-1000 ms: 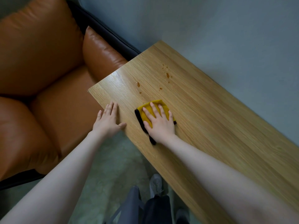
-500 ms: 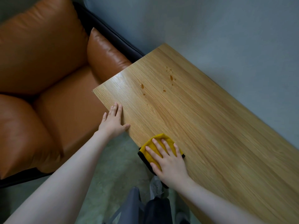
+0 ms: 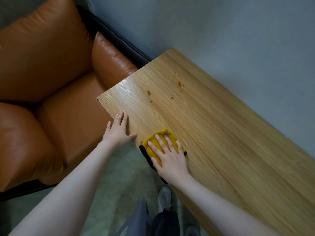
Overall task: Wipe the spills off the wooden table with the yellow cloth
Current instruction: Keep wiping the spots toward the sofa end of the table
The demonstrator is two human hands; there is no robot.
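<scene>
nearest the camera, a grey shoe (image 3: 165, 198) stands on the floor just beside the table's near edge. on the wooden table (image 3: 238, 150), the right hand (image 3: 170, 159) lies flat on the yellow cloth (image 3: 157, 143), fingers (image 3: 159, 139) straight and spread, pressing down and gripping nothing. the cloth is folded, with a black underside showing, and sits at the near edge, its black corner hanging slightly past it. just beside it toward the table's left end, the left hand (image 3: 118, 132) rests on that same near edge, fingers straight and together, thumb lying on the wood, holding nothing. farther in, well apart from the cloth, brown spills (image 3: 179, 84) dot the wood toward the far-left corner, with one larger drop (image 3: 149, 93) nearer the left end. beyond the left end is an orange leather armchair (image 3: 51, 82).
</scene>
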